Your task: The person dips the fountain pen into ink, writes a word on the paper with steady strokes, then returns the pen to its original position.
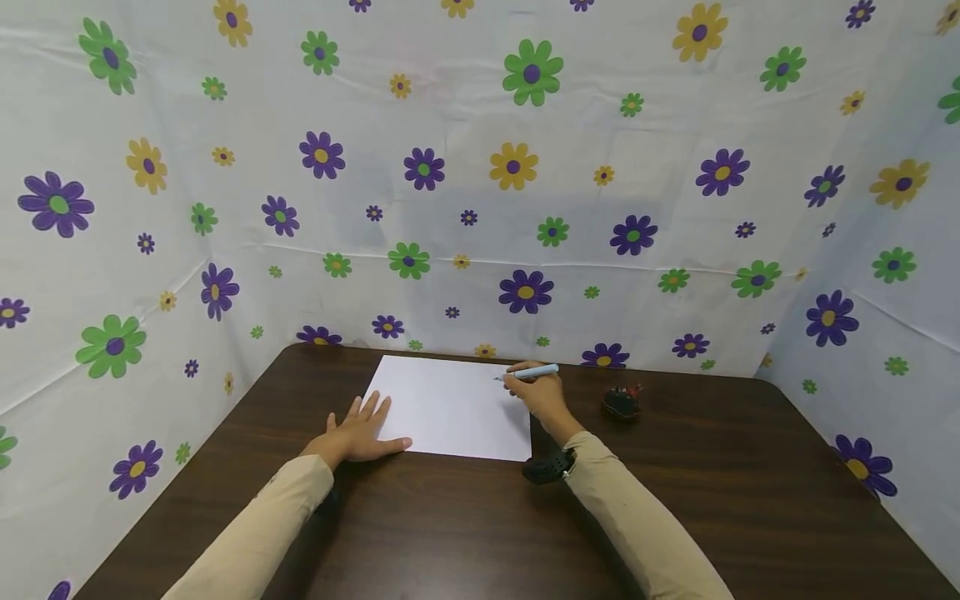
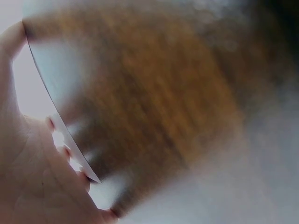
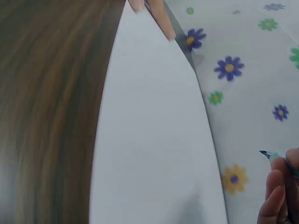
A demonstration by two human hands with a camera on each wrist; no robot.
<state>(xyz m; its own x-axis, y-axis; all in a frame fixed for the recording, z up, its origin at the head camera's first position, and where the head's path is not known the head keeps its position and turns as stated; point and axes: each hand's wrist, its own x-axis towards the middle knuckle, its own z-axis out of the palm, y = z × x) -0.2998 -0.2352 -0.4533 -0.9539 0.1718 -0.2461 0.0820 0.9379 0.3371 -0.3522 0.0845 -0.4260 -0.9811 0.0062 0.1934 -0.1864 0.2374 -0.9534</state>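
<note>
A blank white sheet of paper (image 1: 450, 408) lies on the dark wooden table. My left hand (image 1: 362, 432) rests with spread fingers on the sheet's left edge and lower left corner. In the left wrist view, the palm of that hand (image 2: 37, 172) shows beside the paper's edge. My right hand (image 1: 542, 395) pinches a light blue pen (image 1: 534, 372) over the sheet's right side. Its dark tip points left; in the right wrist view the pen tip (image 3: 265, 153) appears apart from the paper. No marks show on the sheet.
A small dark object with red bits (image 1: 622, 402) sits on the table (image 1: 720, 467) to the right of the paper. A white cloth with printed flowers (image 1: 465, 233) hangs behind the table and along both sides. A black watch (image 1: 549, 467) is on my right wrist.
</note>
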